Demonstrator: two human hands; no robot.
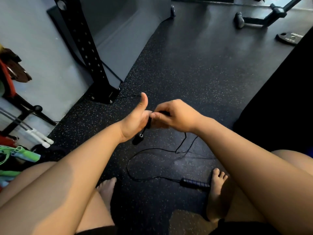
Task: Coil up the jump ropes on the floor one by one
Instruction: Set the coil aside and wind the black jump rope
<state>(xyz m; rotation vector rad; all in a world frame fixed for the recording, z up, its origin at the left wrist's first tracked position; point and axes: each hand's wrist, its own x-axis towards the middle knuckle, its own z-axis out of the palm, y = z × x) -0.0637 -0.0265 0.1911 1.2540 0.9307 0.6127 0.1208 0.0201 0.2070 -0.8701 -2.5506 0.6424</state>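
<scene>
A thin black jump rope lies in loose loops on the speckled rubber floor between my bare feet. One black handle sticks out below my left hand, which holds it with the thumb raised. My right hand pinches the black cord right beside the left hand's fingers. The rope's other handle rests on the floor by my right foot. A length of cord hangs from under my right hand down to the floor.
A black rack post is bolted to the floor at the left. White-handled rope and green rope lie at the left edge. A weight plate and bench legs sit far right.
</scene>
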